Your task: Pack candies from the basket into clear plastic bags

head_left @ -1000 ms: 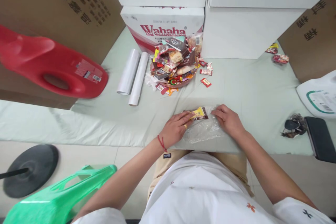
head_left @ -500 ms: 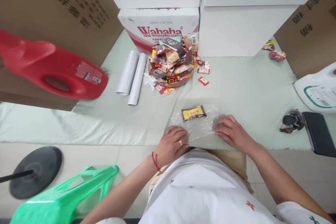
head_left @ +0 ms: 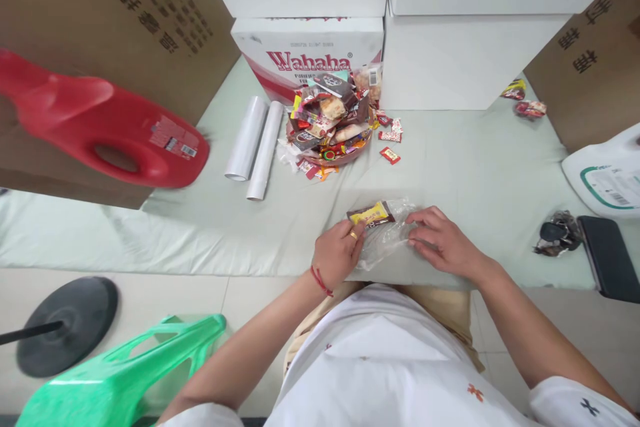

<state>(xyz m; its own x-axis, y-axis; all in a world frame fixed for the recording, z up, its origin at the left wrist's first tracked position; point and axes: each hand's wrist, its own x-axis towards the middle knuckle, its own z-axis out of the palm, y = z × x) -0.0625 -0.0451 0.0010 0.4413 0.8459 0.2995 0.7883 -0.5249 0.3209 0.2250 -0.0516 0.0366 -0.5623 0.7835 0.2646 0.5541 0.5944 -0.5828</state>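
A clear plastic bag (head_left: 385, 243) lies near the table's front edge, with a yellow and brown wrapped snack (head_left: 373, 214) on or in it; I cannot tell which. My left hand (head_left: 340, 247) is at the bag's left side, its fingers closed at the snack's lower left edge; what they pinch is partly hidden. On the bag's right side, my right hand (head_left: 445, 243) has its fingers apart, with the fingertips touching the crinkled plastic. Beyond them, a bowl (head_left: 345, 159) is heaped with wrapped snacks, and a small red packet (head_left: 390, 155) lies to its right.
Two white rolls (head_left: 263, 150) lie left of the bowl, beside a red jug (head_left: 115, 133). White boxes (head_left: 440, 60) stand behind. At the right are a phone (head_left: 610, 257), a dark bundle (head_left: 557, 233) and a white bottle (head_left: 610, 173). A green stool (head_left: 110, 373) stands below left.
My left hand has moved up and right, from the bag's lower left edge to the snack. The fingers of my right hand have spread, and the bag is more bunched.
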